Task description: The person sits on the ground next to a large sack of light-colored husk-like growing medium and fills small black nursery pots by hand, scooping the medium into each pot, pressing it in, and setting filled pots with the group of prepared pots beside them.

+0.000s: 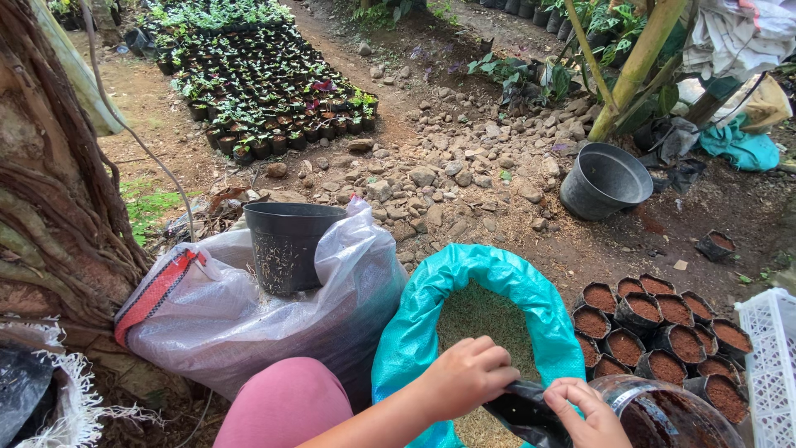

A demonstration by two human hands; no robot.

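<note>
Outdoor nursery ground, bare earth strewn with stones (pixel 448 166). Low in the view, left hand (pixel 466 375) curled shut over the rim of a small black grow bag (pixel 521 412), knuckles up. Right hand (pixel 589 415) just beside it, fingers pinching the opposite edge of the same bag, so the bag stretched between both. Directly beneath and behind, an open teal sack (pixel 414 332) rolled down at the mouth, filled with fine greenish-brown husk material (pixel 485 319). Touching the right hand's side, a clear plastic tub (pixel 663 406) with dark reddish soil inside. Just beyond the tub, a cluster of filled grow bags (pixel 663 328) packed close together, with one more standing apart further back. At the far right edge, a white plastic crate (pixel 771 365). Left of the teal sack, a bulging translucent white sack (pixel 249 315) with an empty black pot (pixel 286 245) resting on top. Further left, a rough tree trunk (pixel 50 207). Further back, a grey bucket (pixel 605 178) tipped on its side, and rows of potted seedlings (pixel 257 83).
</note>
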